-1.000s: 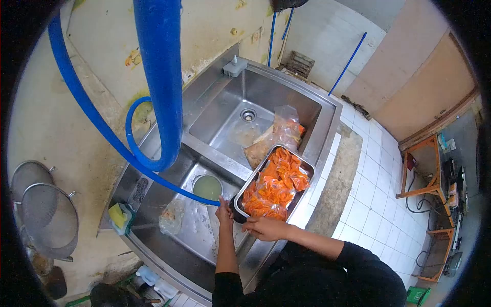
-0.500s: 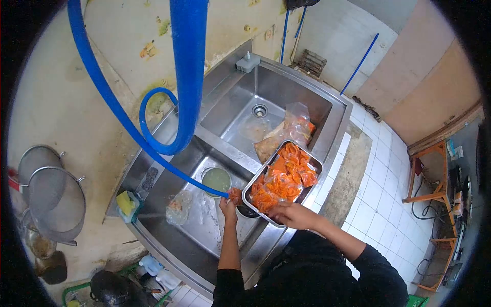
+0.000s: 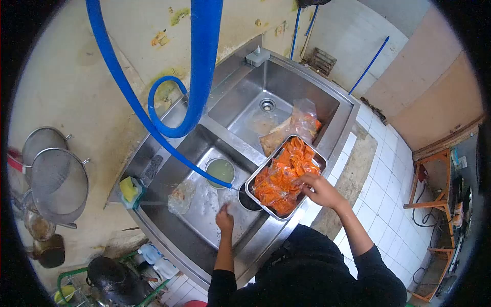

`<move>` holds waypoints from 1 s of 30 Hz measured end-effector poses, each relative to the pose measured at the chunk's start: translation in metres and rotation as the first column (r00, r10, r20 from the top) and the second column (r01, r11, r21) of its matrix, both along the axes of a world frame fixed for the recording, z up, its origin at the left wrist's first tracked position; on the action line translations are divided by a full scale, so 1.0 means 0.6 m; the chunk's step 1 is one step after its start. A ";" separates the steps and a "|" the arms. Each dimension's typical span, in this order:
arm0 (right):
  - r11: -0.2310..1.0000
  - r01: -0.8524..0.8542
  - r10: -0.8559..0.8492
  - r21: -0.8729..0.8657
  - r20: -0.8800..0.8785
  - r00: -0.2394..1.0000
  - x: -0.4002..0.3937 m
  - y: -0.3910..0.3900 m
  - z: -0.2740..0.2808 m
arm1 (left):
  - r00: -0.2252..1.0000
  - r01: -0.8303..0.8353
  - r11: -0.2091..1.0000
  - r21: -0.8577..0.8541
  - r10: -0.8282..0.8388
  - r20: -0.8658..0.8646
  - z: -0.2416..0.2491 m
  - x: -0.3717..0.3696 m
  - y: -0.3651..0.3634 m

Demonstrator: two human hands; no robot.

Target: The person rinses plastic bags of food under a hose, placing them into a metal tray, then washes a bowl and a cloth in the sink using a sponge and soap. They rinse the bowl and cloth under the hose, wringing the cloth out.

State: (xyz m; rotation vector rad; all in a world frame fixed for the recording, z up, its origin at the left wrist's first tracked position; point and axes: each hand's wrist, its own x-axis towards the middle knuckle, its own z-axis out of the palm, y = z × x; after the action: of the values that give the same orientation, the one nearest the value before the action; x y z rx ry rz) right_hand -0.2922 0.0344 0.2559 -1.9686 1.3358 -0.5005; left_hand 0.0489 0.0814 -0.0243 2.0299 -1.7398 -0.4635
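My left hand (image 3: 224, 219) is over the near sink basin, fingers curled in with a finger raised, and nothing shows in it. Close above it is the tip of the blue hose (image 3: 220, 182), with a thin stream coming out. My right hand (image 3: 321, 191) reaches over the right side of a metal tray (image 3: 249, 197), fingers apart and touching or just above the orange pieces (image 3: 281, 176) heaped inside. These look like small plastic-wrapped packets. The tray rests across the sink's divider and edge. Beneath its left side is a dark round container (image 3: 247, 200).
A round pot of cloudy liquid (image 3: 221, 173) and a clear plastic bag (image 3: 181, 197) lie in the near basin. More plastic bags (image 3: 303, 120) are in the far basin. A yellow sponge (image 3: 129, 189) sits on the left rim; strainers (image 3: 59, 179) hang on the wall.
My left hand has moved down from the hose tip, where it held an orange piece that no longer shows there. My right hand has shifted from the tray's near corner to its right side.
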 end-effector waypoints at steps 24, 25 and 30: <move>0.926 0.336 -0.358 -0.175 -0.118 0.926 -0.126 -0.094 -0.120 | 0.488 0.059 0.956 0.287 0.224 -0.844 0.139 -0.188 0.030; 0.895 0.380 -0.423 -0.233 -0.180 0.888 -0.139 -0.107 -0.157 | 0.337 0.164 0.932 0.323 0.255 -0.906 0.146 -0.190 0.035; 0.787 0.555 -0.595 0.270 0.093 0.798 -0.172 -0.157 -0.272 | 0.655 0.013 0.999 -0.053 -0.049 -0.754 0.165 -0.204 0.030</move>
State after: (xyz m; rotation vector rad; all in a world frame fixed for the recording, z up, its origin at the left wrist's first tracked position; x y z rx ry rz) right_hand -0.3955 -0.0601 0.0925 -1.2654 1.7931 -0.7446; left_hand -0.0737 0.0991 0.0748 1.4243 -1.2214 -1.0941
